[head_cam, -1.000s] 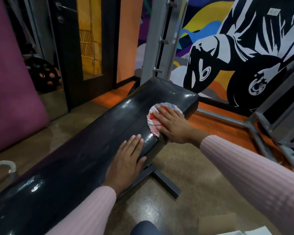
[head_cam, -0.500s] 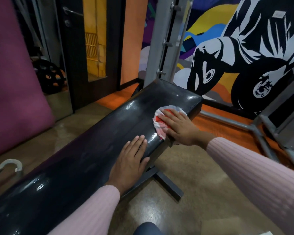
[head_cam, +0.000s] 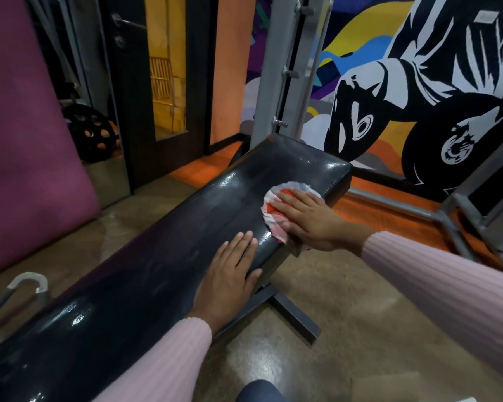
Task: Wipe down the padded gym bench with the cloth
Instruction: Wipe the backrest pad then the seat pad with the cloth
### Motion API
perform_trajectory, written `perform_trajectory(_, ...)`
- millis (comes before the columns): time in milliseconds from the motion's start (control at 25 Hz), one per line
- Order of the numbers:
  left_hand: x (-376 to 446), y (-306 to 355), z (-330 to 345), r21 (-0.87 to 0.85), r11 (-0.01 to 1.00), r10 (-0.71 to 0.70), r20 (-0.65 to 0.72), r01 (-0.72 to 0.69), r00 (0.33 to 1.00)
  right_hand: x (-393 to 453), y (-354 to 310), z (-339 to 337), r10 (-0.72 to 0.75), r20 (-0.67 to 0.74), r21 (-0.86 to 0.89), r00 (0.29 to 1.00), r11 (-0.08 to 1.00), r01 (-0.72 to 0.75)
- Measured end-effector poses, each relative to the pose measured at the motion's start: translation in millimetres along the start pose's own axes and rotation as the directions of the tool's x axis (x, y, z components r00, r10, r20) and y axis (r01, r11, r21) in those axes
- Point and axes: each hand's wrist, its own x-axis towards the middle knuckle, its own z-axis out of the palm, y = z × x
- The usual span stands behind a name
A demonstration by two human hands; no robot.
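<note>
We see the black padded surface [head_cam: 163, 274] carrying a cloth [head_cam: 269, 208] under the right hand [head_cam: 308, 221], the left hand [head_cam: 230, 280] flat beside it.

Right hand [head_cam: 308, 220], fingers flat on the crumpled red-and-white cloth [head_cam: 273, 210]: since a second ago, moved with the cloth a little along the right edge of the glossy black padded bench [head_cam: 163, 256], toward its far end. More red of the cloth shows beside the fingers than before. The gap to the left hand [head_cam: 230, 274], palm down near the same edge, has widened slightly.
</note>
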Motion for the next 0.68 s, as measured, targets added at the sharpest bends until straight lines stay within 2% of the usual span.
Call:
perform_trajectory(80, -1.3, 1.0, 0.2, 0.011, 1.0, -0.005, 0.005, 0.005, 1.0, -1.0, 23.1, -2.9, 0.068, 0.006, -0.006, 0.998, 0.998, -0.068)
perform_trajectory(160, -1.4, 1.4, 0.7, 0.02, 1.0, 0.0, -0.01, 0.0, 1.0, 23.8, 28.4, -7.2, 0.243, -0.049, -0.029, 0.969, 0.969, -0.245)
perform_trajectory(240, 0.2, 1.6, 1.0, 0.015, 1.0, 0.006, -0.014, -0.006, 1.0, 56.4, 7.2, -10.4, 0.388, -0.026, 0.005, 0.921, 0.922, -0.388)
perform_trajectory(320, -0.7, 1.2, 0.4, 0.01, 1.0, 0.008, -0.018, -0.008, 1.0, 72.3, -28.4, -6.2, 0.347, -0.018, -0.016, 0.938, 0.938, -0.347)
perform_trajectory(400, 0.0, 0.2, 0.5, -0.001, 1.0, 0.01, -0.019, -0.01, 1.0, 57.8, -52.6, -0.7, 0.179, -0.038, -0.027, 0.983, 0.983, -0.18)
perform_trajectory(520, -1.8, -1.4, 2.0, -0.05, 0.999, 0.009, -0.025, -0.01, 1.0, 18.2, -39.2, 3.5, 0.024, -0.044, 0.012, 0.999, 1.0, -0.024)
perform_trajectory(600, -1.7, -2.9, 3.0, -0.096, 0.995, 0.012, -0.039, -0.015, 0.999, 14.2, -14.6, 1.2, 0.094, -0.055, 0.008, 0.994, 0.996, -0.093)
perform_trajectory(680, -1.9, -3.0, 3.8, -0.108, 0.994, 0.019, -0.055, -0.025, 0.998, 37.1, -2.0, -3.2, 0.241, -0.08, -0.007, 0.967, 0.97, -0.243)
